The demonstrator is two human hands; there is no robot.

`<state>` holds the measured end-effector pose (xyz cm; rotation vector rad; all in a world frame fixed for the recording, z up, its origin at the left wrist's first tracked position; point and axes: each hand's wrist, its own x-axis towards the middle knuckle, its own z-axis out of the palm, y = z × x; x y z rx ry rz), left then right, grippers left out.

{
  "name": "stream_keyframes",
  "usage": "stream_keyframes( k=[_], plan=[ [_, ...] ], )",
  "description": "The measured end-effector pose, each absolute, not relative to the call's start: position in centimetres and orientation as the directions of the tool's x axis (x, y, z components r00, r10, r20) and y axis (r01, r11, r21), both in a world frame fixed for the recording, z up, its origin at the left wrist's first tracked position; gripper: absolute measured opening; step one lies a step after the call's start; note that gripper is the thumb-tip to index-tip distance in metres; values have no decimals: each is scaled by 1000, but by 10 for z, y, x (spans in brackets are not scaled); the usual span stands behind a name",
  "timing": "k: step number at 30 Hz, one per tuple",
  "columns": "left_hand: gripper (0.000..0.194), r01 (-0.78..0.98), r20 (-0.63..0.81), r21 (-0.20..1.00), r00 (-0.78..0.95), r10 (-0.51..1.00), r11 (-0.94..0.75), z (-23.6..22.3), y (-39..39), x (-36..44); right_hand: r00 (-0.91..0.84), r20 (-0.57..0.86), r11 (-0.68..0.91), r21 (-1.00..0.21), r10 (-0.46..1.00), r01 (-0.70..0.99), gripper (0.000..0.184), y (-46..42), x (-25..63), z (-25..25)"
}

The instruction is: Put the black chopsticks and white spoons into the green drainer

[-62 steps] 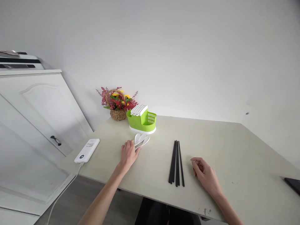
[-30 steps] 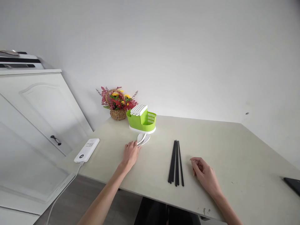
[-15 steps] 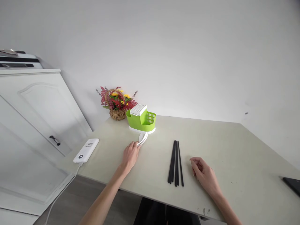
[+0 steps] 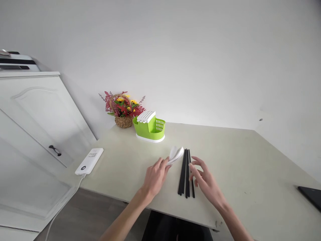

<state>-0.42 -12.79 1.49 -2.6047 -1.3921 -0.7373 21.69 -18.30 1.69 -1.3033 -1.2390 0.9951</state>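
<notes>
White spoons (image 4: 178, 153) are pinched by their handles in my left hand (image 4: 155, 176), their bowls pointing up and to the right, close to the chopsticks. How many spoons there are I cannot tell exactly, but at least two bowls show. Several black chopsticks (image 4: 184, 175) lie side by side on the table, pointing away from me. Over their right edge hovers my right hand (image 4: 204, 179), fingers apart and slightly curled, with nothing visible in it. Behind my left hand stands a green cutlery caddy (image 4: 150, 130) with a white slotted top and a white base.
At the back left of the table (image 4: 225, 150) a wicker basket of flowers (image 4: 124, 121) stands beside the caddy. A white power bank (image 4: 89, 161) with a cable lies near the left edge. White cabinets (image 4: 45, 110) adjoin on the left. A dark flat object (image 4: 309, 197) lies far right.
My left hand has carried the spoons from in front of the caddy rightward, toward the chopsticks. My right hand has moved left over the chopsticks, and its fingers have spread.
</notes>
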Motion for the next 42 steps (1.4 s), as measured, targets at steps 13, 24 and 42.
stream_keyframes(
  k=[13,24,42],
  plan=[
    [35,666,413,243,587,696,-705,43,-162,39,172,70,102,-978,983,-184,47,-182,201,50],
    [46,629,248,478,573,781,-613,48,-168,51,156,94,115,-984,983,-133,52,-182,209,42],
    [57,266,-197,963,568,799,49,73,-162,43,-70,74,68,-995,995,-78,57,-190,228,49]
  ],
)
